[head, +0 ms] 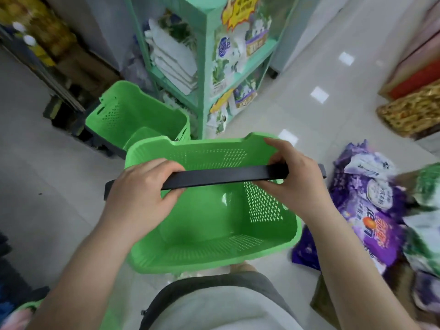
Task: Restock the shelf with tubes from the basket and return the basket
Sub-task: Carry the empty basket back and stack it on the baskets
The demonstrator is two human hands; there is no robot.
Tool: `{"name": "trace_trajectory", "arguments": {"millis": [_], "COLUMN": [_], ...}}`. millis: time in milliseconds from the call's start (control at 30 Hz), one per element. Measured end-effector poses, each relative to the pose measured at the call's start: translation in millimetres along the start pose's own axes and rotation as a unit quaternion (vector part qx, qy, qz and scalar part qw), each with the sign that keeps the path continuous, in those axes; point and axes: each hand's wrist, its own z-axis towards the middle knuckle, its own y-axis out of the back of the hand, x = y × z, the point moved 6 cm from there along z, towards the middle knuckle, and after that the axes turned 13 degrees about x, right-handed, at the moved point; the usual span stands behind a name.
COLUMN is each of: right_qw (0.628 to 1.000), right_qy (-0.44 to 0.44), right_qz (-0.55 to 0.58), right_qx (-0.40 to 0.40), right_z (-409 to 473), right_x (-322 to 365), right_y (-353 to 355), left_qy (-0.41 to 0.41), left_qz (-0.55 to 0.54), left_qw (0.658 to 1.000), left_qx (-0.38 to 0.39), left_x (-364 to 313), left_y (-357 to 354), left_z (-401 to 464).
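Both hands hold the black handle (223,175) over the empty green basket (209,225): the left hand (140,194) wraps it, the right hand (295,184) pinches its end. Beyond the basket sits another green basket (133,115); keep level, slide in gently. No tubes show; shelf (202,55) packs look blurry

Glossy pale tiled floor (309,67), mint display rack (202,67)

We have one head-worn wide-angle view, looking steeply down and close onto a green perforated plastic basket (214,225), with a mint-green metal shelf rack (202,67) at 12 o'clock
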Motion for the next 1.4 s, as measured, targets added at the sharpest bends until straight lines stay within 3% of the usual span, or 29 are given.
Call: {"name": "trace_trajectory", "arguments": {"millis": [233, 600, 1067, 1400], "right_qw": [0.998, 0.978, 0.93, 0.897], "right_qy": [-0.044, -0.111, -0.237, -0.297], "right_qz": [0.023, 0.028, -0.019, -0.005], "right_qx": [-0.043, -0.176, -0.278, -0.326], "right_z": [-14.6, -15.3, 44.1, 100.0], "right_x": [-106.6, -224.5, -343.3, -414.0], "right_y": [87.3, 221.4, 329.4, 388.1], "left_qy": [-0.062, -0.173, -0.331, -0.382], "left_qz": [0.04, 0.035, 0.006, -0.011], "left_qw": [0.997, 0.981, 0.943, 0.924], "left_qx": [-0.037, -0.08, -0.033, 0.0], "left_x": [-109.5, -250.5, -347.5, -405.3], "left_y": [-26.7, -29.2, -49.8, -56.0], "left_z": [93.1, 237.6, 454.6, 589.4]}}
